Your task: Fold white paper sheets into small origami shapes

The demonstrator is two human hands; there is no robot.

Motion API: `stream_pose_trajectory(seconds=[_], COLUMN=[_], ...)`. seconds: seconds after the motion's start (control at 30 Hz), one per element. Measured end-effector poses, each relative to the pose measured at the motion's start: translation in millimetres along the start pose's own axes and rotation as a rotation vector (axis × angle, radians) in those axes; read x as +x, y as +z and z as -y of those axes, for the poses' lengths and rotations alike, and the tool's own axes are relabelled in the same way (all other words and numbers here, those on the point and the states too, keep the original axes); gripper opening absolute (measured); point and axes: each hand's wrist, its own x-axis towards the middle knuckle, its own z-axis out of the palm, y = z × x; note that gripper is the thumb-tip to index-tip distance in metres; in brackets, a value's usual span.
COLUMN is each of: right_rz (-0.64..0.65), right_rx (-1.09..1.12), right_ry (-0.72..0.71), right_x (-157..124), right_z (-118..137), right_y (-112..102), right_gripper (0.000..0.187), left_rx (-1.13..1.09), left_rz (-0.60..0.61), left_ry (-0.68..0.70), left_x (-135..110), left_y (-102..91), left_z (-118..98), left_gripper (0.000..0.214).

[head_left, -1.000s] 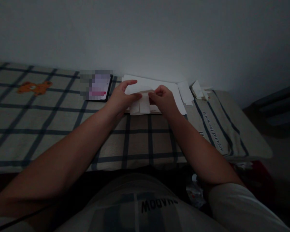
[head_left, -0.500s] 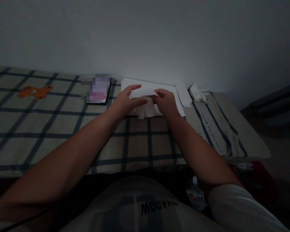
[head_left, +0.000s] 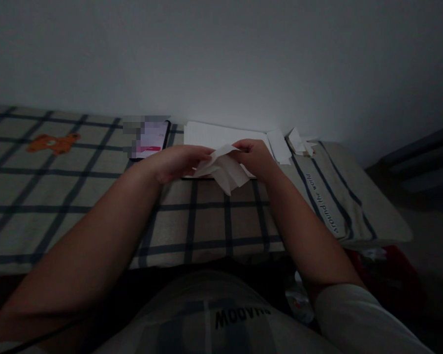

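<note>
A creased piece of white paper (head_left: pixel 229 172) is held in the air between both hands, its folds fanning downward. My left hand (head_left: pixel 182 160) pinches its left edge with the fingertips. At its upper right, my right hand (head_left: pixel 254 155) grips it between thumb and fingers. Beneath and behind the hands lies a stack of white paper sheets (head_left: pixel 225 132) on a dark-edged thing that is mostly hidden.
A phone (head_left: pixel 153 137) lies left of the stack. On the right are a white paper strip (head_left: pixel 279 146) and folded paper pieces (head_left: pixel 299 142). An orange bear figure (head_left: pixel 53 143) marks the checked cloth (head_left: pixel 210 221). A wall (head_left: pixel 221 59) stands behind.
The paper has turned from a flat band with hanging flaps to a tilted, fanned shape. My left hand has shifted left and lower, its spread fingers now pinched together.
</note>
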Motion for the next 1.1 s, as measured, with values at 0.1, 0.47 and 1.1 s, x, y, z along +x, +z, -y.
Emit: stream_pose_trajectory(seconds=[0.1,0.47,1.1], right_rz=[0.062,-0.068,-0.184], right_rx=[-0.003,-0.023,0.043], right_ry=[0.012,-0.017,-0.07], right_x=[-1.6,-6.0,-5.5], right_z=[3.6,8.9,8.1], right_y=[0.2,13.6,22.3], right_gripper=[0.015,0.009,0.01], left_rx=[0.004,-0.078,-0.168], left_rz=[0.002,-0.02,0.01], left_ry=[-0.017,-0.056,-0.021], left_x=[-0.6,3.1,1.0], left_y=[11.0,15.1,19.6], left_z=[0.1,16.9,24.2], left_gripper=[0.032,0.021,0.03])
